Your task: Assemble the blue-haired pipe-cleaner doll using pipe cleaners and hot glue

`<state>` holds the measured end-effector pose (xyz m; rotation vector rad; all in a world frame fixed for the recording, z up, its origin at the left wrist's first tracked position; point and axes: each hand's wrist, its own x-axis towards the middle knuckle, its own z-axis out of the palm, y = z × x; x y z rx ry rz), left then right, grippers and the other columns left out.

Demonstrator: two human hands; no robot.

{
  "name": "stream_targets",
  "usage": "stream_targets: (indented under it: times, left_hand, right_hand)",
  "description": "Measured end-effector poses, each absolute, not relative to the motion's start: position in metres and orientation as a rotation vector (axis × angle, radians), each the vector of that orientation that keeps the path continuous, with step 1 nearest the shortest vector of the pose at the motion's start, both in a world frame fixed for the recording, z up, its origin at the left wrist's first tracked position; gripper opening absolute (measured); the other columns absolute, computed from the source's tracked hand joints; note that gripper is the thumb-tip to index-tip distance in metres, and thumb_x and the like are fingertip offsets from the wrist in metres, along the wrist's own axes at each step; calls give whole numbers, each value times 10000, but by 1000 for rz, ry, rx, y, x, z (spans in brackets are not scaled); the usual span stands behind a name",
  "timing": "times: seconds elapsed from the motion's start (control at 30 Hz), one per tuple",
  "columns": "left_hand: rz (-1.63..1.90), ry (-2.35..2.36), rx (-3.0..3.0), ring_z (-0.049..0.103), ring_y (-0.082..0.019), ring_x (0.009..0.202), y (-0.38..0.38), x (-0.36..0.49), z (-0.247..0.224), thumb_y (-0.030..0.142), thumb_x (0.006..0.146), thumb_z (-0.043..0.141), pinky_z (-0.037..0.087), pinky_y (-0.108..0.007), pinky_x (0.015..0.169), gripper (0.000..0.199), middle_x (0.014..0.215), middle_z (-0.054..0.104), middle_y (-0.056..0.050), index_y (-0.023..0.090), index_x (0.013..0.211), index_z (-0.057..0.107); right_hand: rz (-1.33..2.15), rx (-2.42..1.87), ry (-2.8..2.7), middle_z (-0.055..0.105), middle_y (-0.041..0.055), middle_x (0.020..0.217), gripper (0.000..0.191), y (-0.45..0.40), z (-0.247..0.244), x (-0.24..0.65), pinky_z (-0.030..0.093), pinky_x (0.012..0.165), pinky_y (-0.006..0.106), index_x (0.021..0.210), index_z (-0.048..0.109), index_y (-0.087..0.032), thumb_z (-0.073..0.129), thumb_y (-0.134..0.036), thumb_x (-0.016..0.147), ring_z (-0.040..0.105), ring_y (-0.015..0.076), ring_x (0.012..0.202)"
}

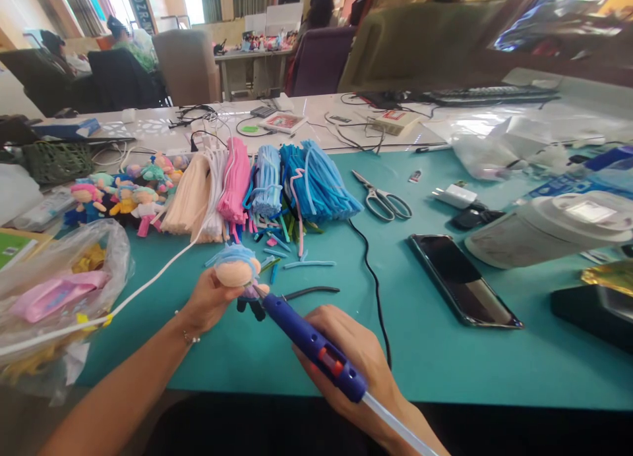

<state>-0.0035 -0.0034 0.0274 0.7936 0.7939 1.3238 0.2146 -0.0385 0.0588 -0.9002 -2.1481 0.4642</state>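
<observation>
My left hand [210, 301] pinches a small doll [235, 273] with blue hair, a round peach face, a light purple body and dark legs. In my right hand [349, 350] is a blue glue gun [309, 341] with a red-orange part in its side and a clear glue stick out of its back end. The nozzle touches or nearly touches the doll below its head; the exact contact is too small to tell. Just beyond the doll, cut pieces of blue pipe cleaner [310, 264] and a dark strip [311, 290] lie on the green mat [459, 370].
Bundles of pipe cleaners [321, 182] stand behind the doll, with finished dolls [126, 196] at the left. Scissors [383, 199], a phone [462, 278] and a white cup [548, 228] are on the right. A plastic bag [109, 245] sits at left; a white cable [153, 278] crosses near my left arm.
</observation>
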Motion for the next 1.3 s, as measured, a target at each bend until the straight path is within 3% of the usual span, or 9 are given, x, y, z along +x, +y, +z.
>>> stream_targets:
  times: [0.13, 0.3, 0.63, 1.3]
  left_hand:
    - [1308, 779, 795, 689, -247, 863, -4, -2, 28, 211, 554, 848, 600, -432, 796, 389, 935, 713, -55, 169, 919, 722]
    - [1297, 803, 826, 688, -200, 763, -3, -3, 27, 229, 529, 865, 601, -328, 715, 370, 865, 721, -57, 155, 868, 737]
    - [1305, 812, 826, 681, -206, 770, -3, -4, 29, 237, 525, 867, 591, -321, 678, 384, 896, 717, -60, 166, 879, 736]
    - [1293, 843, 813, 681, -226, 825, -4, -4, 31, 224, 512, 862, 583, -362, 745, 382, 883, 716, -60, 167, 865, 728]
  right_hand:
    - [449, -887, -2164, 569, 25, 711, 54, -39, 55, 214, 413, 566, 282, 874, 488, -211, 539, -193, 871, 519, 170, 617]
    - [456, -891, -2174, 569, 24, 721, 69, -37, 55, 212, 406, 573, 282, 881, 484, -211, 542, -176, 870, 505, 164, 628]
    - [407, -857, -2200, 535, 18, 698, 75, -37, 52, 214, 348, 521, 278, 885, 467, -205, 525, -167, 857, 442, 158, 601]
    - [403, -915, -2200, 516, -3, 650, 76, -38, 57, 213, 349, 509, 271, 818, 459, -220, 500, -175, 863, 448, 151, 567]
